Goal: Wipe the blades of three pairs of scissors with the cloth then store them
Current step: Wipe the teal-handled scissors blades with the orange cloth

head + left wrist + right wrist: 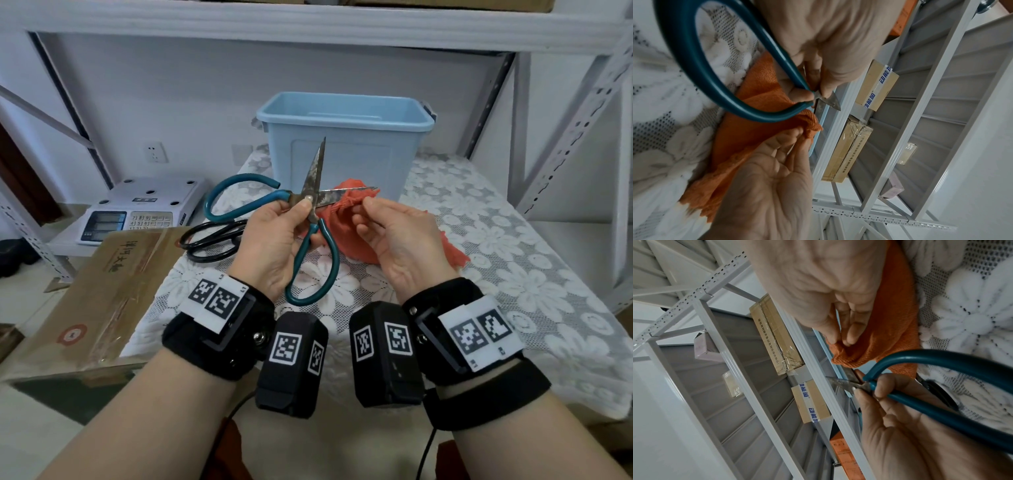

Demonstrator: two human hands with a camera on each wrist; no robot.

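Nearest, the left hand (274,240) grips the teal-handled scissors (310,219) at the pivot, thumb pressed on the rivet, blades spread wide — one pointing up, the other out to the right. Beside it, the right hand (400,240) pinches the orange cloth (346,236) between thumb and fingers, bunched under the sideways blade; whether cloth and blade touch is hard to tell. Below lies the lace tablecloth (513,240). Left of the hands, black scissors (212,240) rest on the table — a single pair, it seems. Farther back stands the blue bin (342,144); off left, a scale (137,209).
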